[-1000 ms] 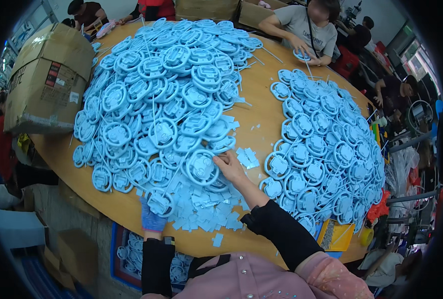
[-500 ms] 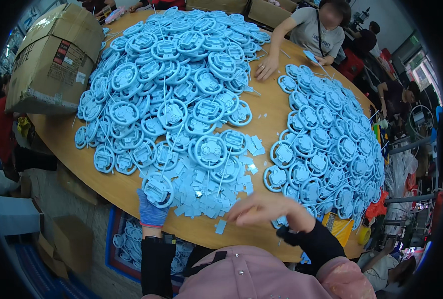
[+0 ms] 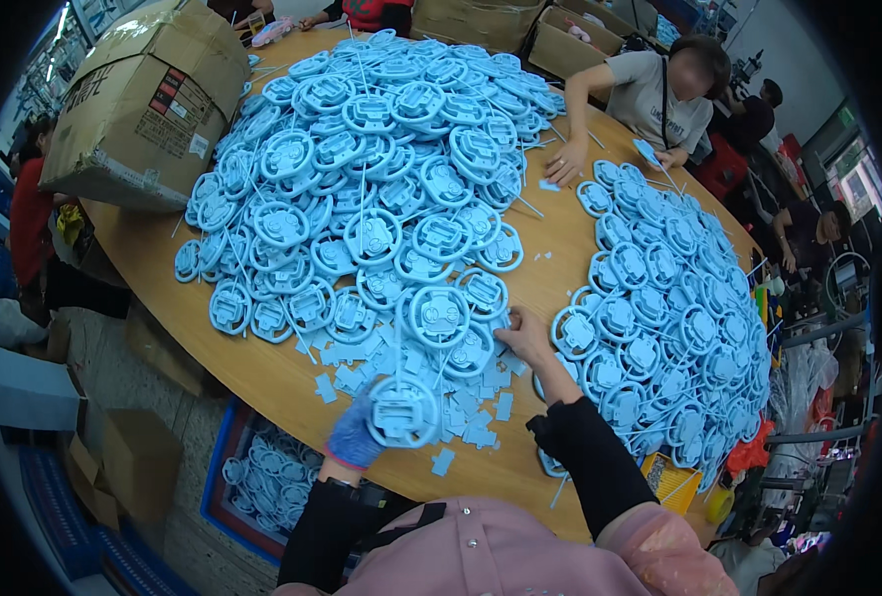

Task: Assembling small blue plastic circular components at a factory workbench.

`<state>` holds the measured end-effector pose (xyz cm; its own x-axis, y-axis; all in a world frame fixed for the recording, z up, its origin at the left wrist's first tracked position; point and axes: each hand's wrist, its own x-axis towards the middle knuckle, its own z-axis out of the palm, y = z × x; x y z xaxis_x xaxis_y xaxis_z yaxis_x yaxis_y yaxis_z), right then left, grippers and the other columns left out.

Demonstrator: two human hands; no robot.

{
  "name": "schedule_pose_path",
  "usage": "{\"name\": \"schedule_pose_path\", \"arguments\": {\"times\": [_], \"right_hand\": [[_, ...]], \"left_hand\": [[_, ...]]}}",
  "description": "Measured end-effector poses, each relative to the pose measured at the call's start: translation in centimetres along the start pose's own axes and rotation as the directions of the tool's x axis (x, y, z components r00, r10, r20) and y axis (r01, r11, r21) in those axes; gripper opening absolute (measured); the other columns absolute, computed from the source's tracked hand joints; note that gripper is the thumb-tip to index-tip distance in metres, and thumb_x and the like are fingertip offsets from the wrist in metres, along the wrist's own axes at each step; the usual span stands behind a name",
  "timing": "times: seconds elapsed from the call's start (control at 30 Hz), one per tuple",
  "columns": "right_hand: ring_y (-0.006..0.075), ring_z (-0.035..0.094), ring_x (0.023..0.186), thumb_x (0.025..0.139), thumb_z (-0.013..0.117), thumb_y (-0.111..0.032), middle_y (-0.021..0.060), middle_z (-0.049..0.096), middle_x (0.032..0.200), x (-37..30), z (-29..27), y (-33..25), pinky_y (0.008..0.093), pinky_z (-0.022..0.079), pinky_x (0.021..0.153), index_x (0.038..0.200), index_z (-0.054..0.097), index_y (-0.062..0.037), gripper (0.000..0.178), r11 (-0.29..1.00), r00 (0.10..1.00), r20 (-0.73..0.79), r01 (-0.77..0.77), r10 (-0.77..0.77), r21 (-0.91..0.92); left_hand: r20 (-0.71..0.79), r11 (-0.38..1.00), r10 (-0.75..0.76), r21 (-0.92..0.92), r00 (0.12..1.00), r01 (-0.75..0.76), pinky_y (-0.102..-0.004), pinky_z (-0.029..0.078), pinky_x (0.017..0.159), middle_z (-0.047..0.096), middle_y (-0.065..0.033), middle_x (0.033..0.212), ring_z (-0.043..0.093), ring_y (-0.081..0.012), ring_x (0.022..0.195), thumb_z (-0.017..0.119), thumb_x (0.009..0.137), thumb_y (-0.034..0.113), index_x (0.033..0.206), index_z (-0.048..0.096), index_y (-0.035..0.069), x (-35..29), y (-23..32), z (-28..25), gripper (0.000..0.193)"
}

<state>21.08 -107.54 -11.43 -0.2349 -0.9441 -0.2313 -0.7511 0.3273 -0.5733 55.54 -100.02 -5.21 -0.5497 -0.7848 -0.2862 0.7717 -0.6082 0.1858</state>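
Note:
My left hand (image 3: 356, 435), in a thin blue glove, grips a light blue plastic piece shaped like a small steering wheel (image 3: 403, 410) with a raised block in its middle. It is held above the near edge of a spread of small flat light blue plates (image 3: 470, 429). My bare right hand (image 3: 528, 341) reaches to the right edge of these plates, beside the big heap. Its fingers are bent together; what is between them, if anything, is too small to make out. The big heap of wheel-shaped pieces (image 3: 368, 233) with thin sticks rises just beyond both hands.
To the right lies a second heap of wheel-shaped pieces (image 3: 660, 328). A large cardboard box (image 3: 128, 129) stands at the table's far left. Across the table (image 3: 550, 230) a co-worker's hand (image 3: 567, 161) rests near a small plate. Below is a blue-edged bin (image 3: 224, 467); a yellow basket (image 3: 671, 479) sits right.
My left hand has moved right with the wheel-shaped piece. My right hand has gone forward to the edge of the small plates. The whole view has shifted slightly.

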Motion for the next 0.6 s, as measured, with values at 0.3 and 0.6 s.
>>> {"name": "schedule_pose_path", "arguments": {"times": [0.3, 0.6], "right_hand": [[0.0123, 0.057, 0.073, 0.083, 0.067, -0.009, 0.0045, 0.061, 0.088, -10.6, -2.6, -3.4, 0.0261, 0.049, 0.068, 0.096, 0.061, -0.0007, 0.017, 0.235, 0.94, 0.252, -0.305, 0.232, 0.923], [0.0177, 0.06, 0.089, 0.079, 0.067, -0.003, 0.0113, 0.062, 0.109, -15.3, -5.2, -11.1, 0.0306, 0.047, 0.076, 0.09, 0.06, -0.0031, 0.014, 0.803, 0.917, -0.318, 0.372, -0.241, 0.466]], "left_hand": [[0.052, 0.984, -0.11, 0.149, 0.993, 0.101, -0.0404, 0.046, 0.097, 0.052, -0.0148, 0.124, 0.054, -0.026, 0.114, 0.066, 0.083, 0.016, 0.132, 0.036, 0.0, 3.2, -2.8, 2.5, 0.06], [0.052, 0.968, -0.106, 0.232, 0.993, 0.091, -0.0397, 0.048, 0.096, 0.053, -0.0151, 0.12, 0.058, -0.0274, 0.108, 0.052, 0.087, 0.004, 0.13, 0.039, -0.001, 6.8, -5.7, 4.1, 0.044]]}}
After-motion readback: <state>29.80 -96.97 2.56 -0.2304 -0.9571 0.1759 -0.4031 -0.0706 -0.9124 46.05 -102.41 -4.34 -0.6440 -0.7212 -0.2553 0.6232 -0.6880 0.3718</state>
